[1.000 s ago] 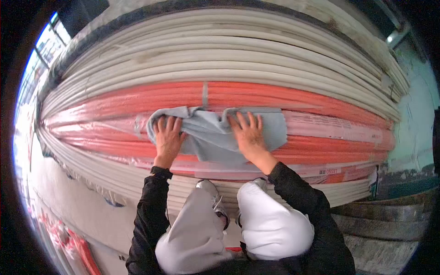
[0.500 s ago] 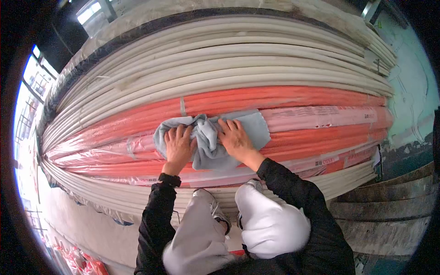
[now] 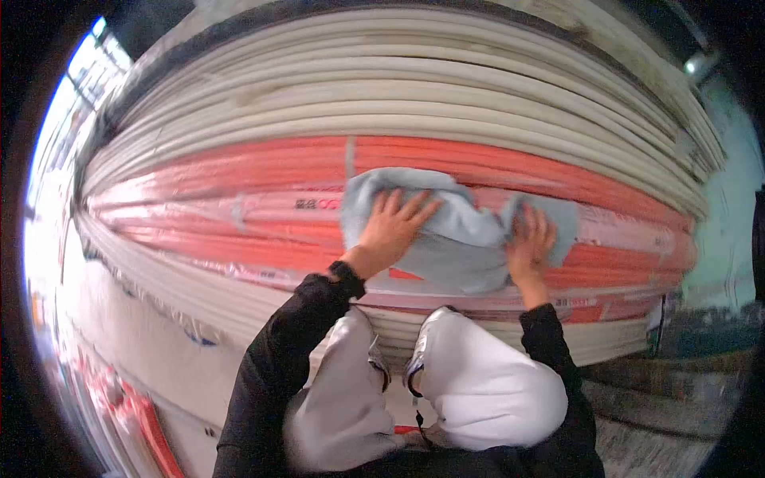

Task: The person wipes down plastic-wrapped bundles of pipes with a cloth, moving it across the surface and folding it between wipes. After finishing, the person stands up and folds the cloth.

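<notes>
Cloth: a grey cloth (image 3: 466,239) lies on top of the red bundle (image 3: 239,191), right of its middle, rumpled into a ridge between the two hands.
Left hand (image 3: 390,227): flat on the cloth's left part, fingers spread apart, palm pressing down; nothing is clasped.
Right hand (image 3: 530,243): on the cloth's right part, fingers close together over the folds; I cannot tell whether they pinch the fabric or only press it.
Red bundle: plastic-wrapped orange-red pipes running left to right, with a tape band (image 3: 348,159) just left of the cloth.
White pipes (image 3: 398,95): stacked along the far side of the red bundle, with more on its near side.
Knees (image 3: 486,382): in pale trousers on the near side of the red bundle.
Doing it well: the ridge probably lifts the cloth off the wrap, so drawing the hands apart to flatten it, then stroking along the pipes with even pressure, should wipe best.
</notes>
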